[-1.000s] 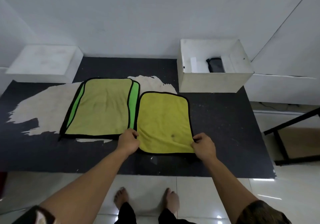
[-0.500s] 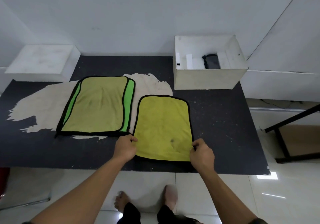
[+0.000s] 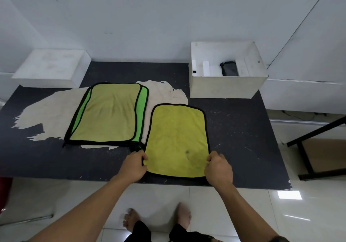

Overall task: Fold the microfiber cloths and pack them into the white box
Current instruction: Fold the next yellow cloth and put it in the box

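Note:
A yellow cloth [image 3: 177,138] with black trim lies flat near the front edge of the dark table [image 3: 243,129]. My left hand [image 3: 133,164] pinches its near left corner and my right hand [image 3: 218,168] pinches its near right corner. To its left lies a stack of cloths [image 3: 108,113], olive-yellow on top with bright green showing at both sides. The white box [image 3: 227,86] stands open at the back right of the table, with a dark folded item [image 3: 229,69] and white pieces inside.
A white block [image 3: 50,67] sits at the back left corner. A worn pale patch [image 3: 46,110] spreads under the stack. A black metal frame [image 3: 309,157] stands on the tiled floor at the right. My bare feet [image 3: 131,221] show below the table edge.
Both hands have drawn the yellow cloth toward the table's front edge, away from the stack. The hands keep their hold on the near corners.

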`<state>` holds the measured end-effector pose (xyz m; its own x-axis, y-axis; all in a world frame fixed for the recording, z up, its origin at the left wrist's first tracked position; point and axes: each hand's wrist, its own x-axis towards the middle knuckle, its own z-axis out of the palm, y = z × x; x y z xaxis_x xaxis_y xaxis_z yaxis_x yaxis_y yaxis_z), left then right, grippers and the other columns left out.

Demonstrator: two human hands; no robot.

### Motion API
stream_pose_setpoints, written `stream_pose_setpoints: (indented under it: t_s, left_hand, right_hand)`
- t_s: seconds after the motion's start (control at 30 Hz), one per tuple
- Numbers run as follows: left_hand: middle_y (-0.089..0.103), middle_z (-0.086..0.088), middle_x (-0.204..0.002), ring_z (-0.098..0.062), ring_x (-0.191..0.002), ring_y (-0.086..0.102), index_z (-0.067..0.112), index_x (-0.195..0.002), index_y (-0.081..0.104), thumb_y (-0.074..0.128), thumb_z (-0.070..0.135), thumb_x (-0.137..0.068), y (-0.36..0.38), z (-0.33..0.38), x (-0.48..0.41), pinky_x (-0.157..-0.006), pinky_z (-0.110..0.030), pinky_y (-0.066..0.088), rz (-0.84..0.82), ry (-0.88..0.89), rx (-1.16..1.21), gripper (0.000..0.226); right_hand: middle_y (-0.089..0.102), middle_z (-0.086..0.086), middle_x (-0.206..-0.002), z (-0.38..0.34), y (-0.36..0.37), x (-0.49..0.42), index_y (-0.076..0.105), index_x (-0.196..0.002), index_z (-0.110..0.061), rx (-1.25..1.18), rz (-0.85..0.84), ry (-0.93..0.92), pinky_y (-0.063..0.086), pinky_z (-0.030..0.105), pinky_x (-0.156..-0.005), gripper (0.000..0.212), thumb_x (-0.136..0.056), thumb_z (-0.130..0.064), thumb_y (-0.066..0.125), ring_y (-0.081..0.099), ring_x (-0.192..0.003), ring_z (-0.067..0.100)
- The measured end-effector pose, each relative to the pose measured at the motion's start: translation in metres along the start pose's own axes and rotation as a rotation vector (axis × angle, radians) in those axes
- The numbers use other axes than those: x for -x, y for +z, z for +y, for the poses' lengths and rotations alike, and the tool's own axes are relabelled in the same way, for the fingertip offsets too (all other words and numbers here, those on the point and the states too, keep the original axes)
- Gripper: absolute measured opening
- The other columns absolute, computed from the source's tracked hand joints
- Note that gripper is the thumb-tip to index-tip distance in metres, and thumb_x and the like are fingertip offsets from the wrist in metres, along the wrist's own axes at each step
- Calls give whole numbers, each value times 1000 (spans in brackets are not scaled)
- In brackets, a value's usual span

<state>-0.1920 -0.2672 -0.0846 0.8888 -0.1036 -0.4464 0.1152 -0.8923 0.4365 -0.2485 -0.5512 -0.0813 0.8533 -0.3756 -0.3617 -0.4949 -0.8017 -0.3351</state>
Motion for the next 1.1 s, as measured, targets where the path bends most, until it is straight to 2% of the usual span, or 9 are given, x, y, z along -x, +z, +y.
stream_pose_setpoints:
  t_s: [0.1,0.2,0.27,0.37,0.47,0.6,0.77,0.9,1.1]
  left_hand:
    - [45,5,-105,-15,-97,55,22,-106,65,76,22,-81,3,-10,7,-81,-30,51,88,113,-95,27]
    - [48,7,-104,-13,-94,49,22,-98,70,81,22,-75,4,-19,12,-79,-29,47,191,318,-209,26]
    - [50,13,-101,-9,-96,46,27,-95,71,75,20,-78,3,-22,14,-85,-26,37,175,464,-297,19]
    - [50,18,-104,-5,-104,43,32,-100,68,60,14,-79,1,-26,15,-97,-22,23,95,567,-347,29]
    - [49,15,-108,-7,-105,44,32,-106,64,62,20,-77,-2,-28,12,-99,-25,26,40,592,-401,31]
    - [48,16,-106,-7,-101,43,35,-103,62,61,45,-83,0,-23,9,-94,-25,30,22,584,-441,23]
    - [52,15,-100,-11,-94,44,35,-93,63,57,53,-84,5,-13,5,-90,-33,40,87,533,-474,21]
    - [43,18,-101,-9,-97,38,37,-95,59,43,82,-71,3,-13,3,-91,-30,33,-10,493,-510,53]
    - [47,13,-107,-14,-100,39,32,-96,59,48,62,-88,7,-9,0,-91,-31,35,9,504,-576,32]
  right_hand:
    - [45,5,-116,3,4,8,58,-110,-17,245,83,-157,46,29,-75,24,-86,-11,58,47,-99,23]
    - [49,2,-109,7,9,13,63,-104,-19,279,128,-365,43,31,-77,20,-83,-19,63,45,-94,21]
    - [50,-1,-109,11,13,15,63,-106,-22,252,53,-470,41,32,-80,22,-86,-33,63,46,-96,20]
    - [48,-5,-113,19,16,16,60,-111,-26,214,-28,-534,39,32,-85,34,-84,-46,65,47,-101,19]
    - [44,-6,-117,22,11,12,56,-117,-29,232,-88,-568,37,31,-89,41,-82,-48,65,44,-106,17]
    - [43,-5,-119,19,8,13,56,-118,-28,254,-85,-552,36,30,-89,38,-80,-26,57,44,-108,19]
    - [42,2,-117,0,18,17,49,-116,-23,338,-44,-448,37,35,-88,43,-76,-11,58,42,-102,23]
    - [46,3,-114,-4,23,19,52,-111,-21,299,4,-359,36,36,-84,30,-81,-16,49,43,-98,24]
    - [47,0,-115,4,26,9,52,-110,-24,217,-20,-343,35,35,-84,23,-91,-37,52,44,-102,21]
